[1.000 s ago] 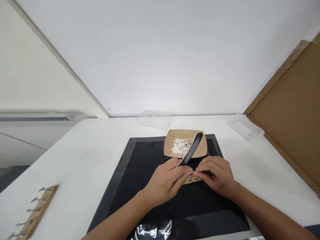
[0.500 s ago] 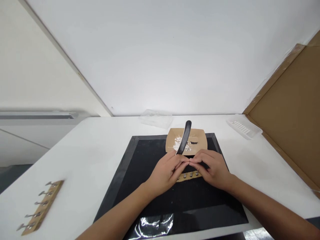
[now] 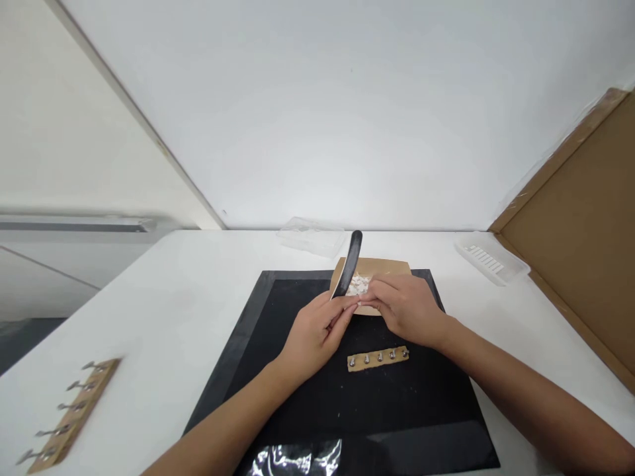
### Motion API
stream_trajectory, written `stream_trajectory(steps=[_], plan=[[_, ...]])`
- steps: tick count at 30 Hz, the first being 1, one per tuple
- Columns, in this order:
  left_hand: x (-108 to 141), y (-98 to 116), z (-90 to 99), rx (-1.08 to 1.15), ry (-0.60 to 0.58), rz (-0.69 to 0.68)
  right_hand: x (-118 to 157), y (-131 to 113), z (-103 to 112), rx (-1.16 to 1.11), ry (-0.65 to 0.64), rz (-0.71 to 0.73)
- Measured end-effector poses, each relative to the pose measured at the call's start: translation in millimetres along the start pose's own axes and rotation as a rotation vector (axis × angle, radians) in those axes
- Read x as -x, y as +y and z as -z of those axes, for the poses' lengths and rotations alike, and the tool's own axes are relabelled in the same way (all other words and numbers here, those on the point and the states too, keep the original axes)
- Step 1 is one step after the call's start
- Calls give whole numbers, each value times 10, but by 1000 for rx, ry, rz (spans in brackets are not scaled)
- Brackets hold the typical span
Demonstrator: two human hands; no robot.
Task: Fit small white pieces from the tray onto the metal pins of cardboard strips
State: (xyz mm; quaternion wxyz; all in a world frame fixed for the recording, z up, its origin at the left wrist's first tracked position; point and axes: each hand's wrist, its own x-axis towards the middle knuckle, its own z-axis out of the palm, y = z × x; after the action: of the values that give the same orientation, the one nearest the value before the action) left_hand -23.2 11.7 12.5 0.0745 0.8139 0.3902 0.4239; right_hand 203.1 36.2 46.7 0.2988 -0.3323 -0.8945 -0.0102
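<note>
My left hand is closed, with a curved black nail file sticking up from behind its fingers. My right hand is closed in a pinch, and its fingertips meet those of my left hand. Whatever lies between the fingertips is too small to make out. Right behind them is a brown paper tray with white bits in it, partly covered by my right hand. Nearer to me, a short tan strip with several metal studs lies on the black mat.
A wooden strip with several metal pegs lies on the white table at the left. A clear plastic piece lies at the back. On the right are a translucent tray with white pieces and a cardboard panel.
Both hands have moved up and left, over the paper tray's near edge, and the nail file has gone left with them. The studded tan strip is now fully uncovered.
</note>
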Motion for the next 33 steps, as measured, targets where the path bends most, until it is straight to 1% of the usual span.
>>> stream_trajectory(steps=[2,5,7,9,11,14,17,20,22,26,29,33], plan=[[-1,-11,12,25,-51,4,-1,30,-2,-17,56,-22],[-3,-11,23,46,-135,70,-8,63,8,-56,211,-42],[-7,-6,25,0,-122,143,-25,73,14,-60,289,-48],[-13,-7,23,-49,-100,176,-47,80,12,-44,318,-56],[-20,-17,16,-62,-115,153,-63,86,-1,-1,304,-56],[-26,-34,1,-76,-134,98,-71,93,-34,141,250,-11],[-29,-37,-10,-105,-86,67,-62,88,-77,261,222,29],[-33,-21,-19,-142,-27,32,-46,73,-127,314,199,36],[-33,-3,-32,-168,2,9,-39,62,-162,315,195,38],[-24,47,-69,-182,63,-6,-35,41,-206,218,200,2],[-20,85,-82,-179,63,8,-38,17,-208,177,205,-31],[-18,106,-70,-187,55,18,-45,16,-202,211,249,-82]])
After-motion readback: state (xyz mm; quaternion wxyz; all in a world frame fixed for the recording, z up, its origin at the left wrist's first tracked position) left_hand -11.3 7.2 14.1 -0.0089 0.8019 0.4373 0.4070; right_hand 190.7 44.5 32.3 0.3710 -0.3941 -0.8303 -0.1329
